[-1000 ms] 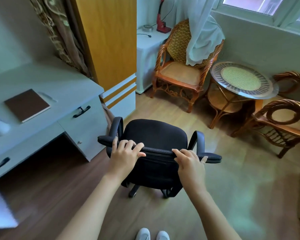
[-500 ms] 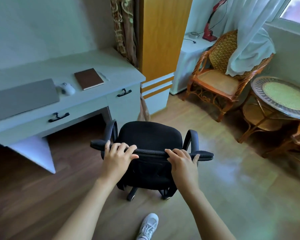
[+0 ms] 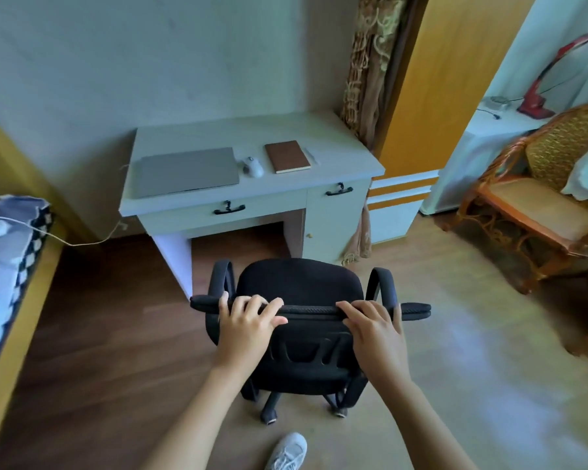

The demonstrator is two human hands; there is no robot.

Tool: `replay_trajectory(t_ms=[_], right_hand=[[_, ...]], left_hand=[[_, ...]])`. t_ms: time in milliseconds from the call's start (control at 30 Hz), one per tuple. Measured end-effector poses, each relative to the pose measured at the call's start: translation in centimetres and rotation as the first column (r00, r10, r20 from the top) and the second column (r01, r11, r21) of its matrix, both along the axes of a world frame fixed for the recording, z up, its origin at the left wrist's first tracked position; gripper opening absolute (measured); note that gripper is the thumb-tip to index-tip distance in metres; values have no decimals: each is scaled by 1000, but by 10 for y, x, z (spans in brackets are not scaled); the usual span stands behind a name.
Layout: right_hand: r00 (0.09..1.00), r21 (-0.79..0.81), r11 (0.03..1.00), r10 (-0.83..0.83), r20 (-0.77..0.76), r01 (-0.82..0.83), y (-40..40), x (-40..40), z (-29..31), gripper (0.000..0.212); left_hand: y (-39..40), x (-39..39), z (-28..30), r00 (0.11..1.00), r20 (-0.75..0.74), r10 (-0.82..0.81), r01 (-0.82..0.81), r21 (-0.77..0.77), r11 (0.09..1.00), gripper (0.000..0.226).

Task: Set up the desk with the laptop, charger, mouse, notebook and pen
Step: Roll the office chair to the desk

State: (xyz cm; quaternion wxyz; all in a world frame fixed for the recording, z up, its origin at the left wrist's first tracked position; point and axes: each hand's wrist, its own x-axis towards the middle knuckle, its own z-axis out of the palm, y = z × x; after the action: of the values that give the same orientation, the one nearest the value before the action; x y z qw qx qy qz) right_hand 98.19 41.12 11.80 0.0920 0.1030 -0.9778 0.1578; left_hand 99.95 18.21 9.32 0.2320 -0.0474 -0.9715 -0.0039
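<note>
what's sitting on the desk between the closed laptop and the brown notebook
In the head view, a white mouse lies between the laptop and the notebook, apart from both.

The bench stands at the centre of the frame against the back wall. On it, from left to right, lie the closed laptop, the mouse just beside it, the notebook and, at the notebook's right edge, the pen. The office chair stands on the floor below the bench in the frame, its back toward the lower edge. A bed fills the left edge. A wardrobe stands just right of the bench, and a wicker chair sits at the right edge.
</note>
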Motion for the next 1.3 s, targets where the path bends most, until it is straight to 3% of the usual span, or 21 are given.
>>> replay_trajectory(t_ms=[200,433,700,1300], right_hand=[[998,21,998,54,33,-55,-41,-23,-1,34],[982,-75,983,172,83,-165,-91,-75,6,30],[976,-215,971,144,163,-107,-168,-134,13,28],[967,-149,965,233,100,-217,-209,-227,5,26]], left_hand=[[-37,-7,2,998,13,68,-68,20,997,33],[-88,-41,4,990,34,137,-138,39,990,33],[-148,-87,1,982,37,186,-188,71,980,28],[-186,-155,1,969,58,240,-244,87,966,31]])
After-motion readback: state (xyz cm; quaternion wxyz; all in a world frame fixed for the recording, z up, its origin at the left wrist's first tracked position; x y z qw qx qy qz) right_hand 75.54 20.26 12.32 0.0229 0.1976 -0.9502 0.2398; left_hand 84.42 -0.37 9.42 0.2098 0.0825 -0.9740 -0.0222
